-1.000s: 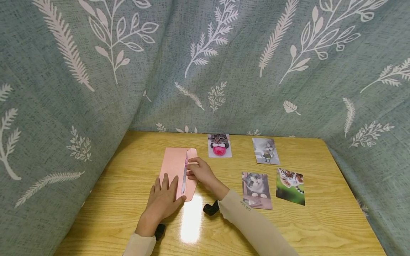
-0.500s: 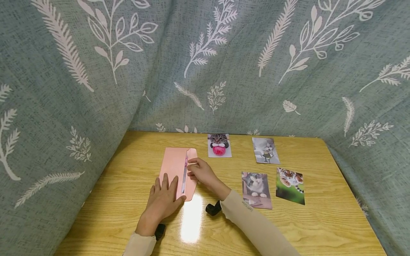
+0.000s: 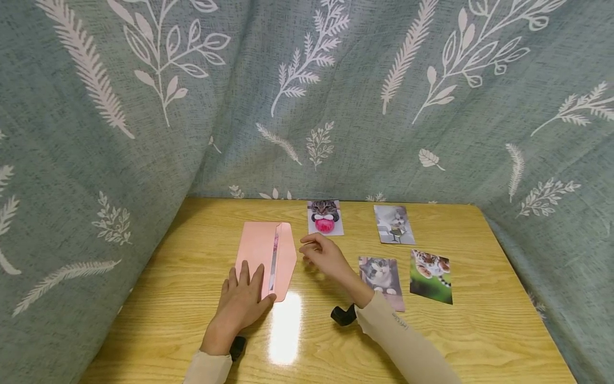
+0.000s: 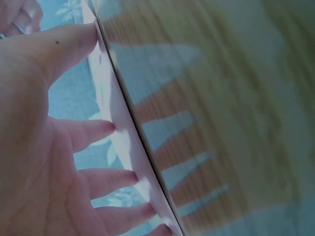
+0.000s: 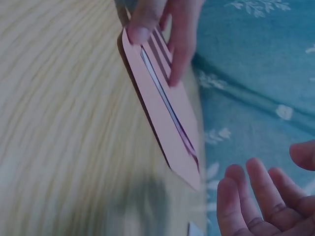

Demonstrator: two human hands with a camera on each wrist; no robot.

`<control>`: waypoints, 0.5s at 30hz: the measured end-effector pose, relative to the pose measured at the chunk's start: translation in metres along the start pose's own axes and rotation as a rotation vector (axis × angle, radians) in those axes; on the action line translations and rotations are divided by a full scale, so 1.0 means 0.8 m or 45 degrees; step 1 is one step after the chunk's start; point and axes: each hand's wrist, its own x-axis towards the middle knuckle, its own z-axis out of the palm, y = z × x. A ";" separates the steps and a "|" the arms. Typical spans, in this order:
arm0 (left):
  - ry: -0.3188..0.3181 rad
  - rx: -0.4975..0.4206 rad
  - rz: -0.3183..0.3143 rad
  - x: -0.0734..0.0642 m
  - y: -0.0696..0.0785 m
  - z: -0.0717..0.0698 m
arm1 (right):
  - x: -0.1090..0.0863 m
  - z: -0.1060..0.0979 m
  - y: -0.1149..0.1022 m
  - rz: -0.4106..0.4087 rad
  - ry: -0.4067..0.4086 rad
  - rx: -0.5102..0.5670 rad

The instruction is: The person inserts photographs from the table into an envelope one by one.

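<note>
A pink envelope (image 3: 254, 240) lies on the table with its flap (image 3: 286, 256) folded out to the right. In its slot a narrow strip of a photo card (image 3: 274, 261) shows; the rest is hidden inside. My left hand (image 3: 240, 298) rests on the envelope's near part with its fingers spread, and in the left wrist view the fingertips (image 4: 125, 175) touch its surface. Just right of the flap, my right hand (image 3: 331, 261) hovers apart from the envelope. It holds nothing, and its fingers are loosely bent, as the right wrist view also shows.
Several photo cards lie to the right: a cat with a pink ball (image 3: 325, 218), a grey-white picture (image 3: 395, 225), a grey-and-white cat (image 3: 381, 277), partly behind my right forearm, and a tiger cub (image 3: 431, 274). A patterned curtain (image 3: 240, 106) borders the wooden table (image 3: 192, 229).
My right hand has left the envelope's slot and moved to the right, off the flap. My left hand stays on the envelope. The view has shifted slightly.
</note>
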 end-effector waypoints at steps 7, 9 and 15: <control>0.016 -0.009 0.011 -0.001 0.000 -0.001 | -0.033 -0.042 -0.016 -0.051 0.025 -0.073; 0.015 -0.012 0.011 0.000 0.001 -0.001 | -0.038 -0.055 -0.007 -0.060 0.066 -0.145; -0.001 -0.011 0.009 0.001 0.001 0.000 | -0.057 -0.092 0.016 -0.135 0.153 -0.288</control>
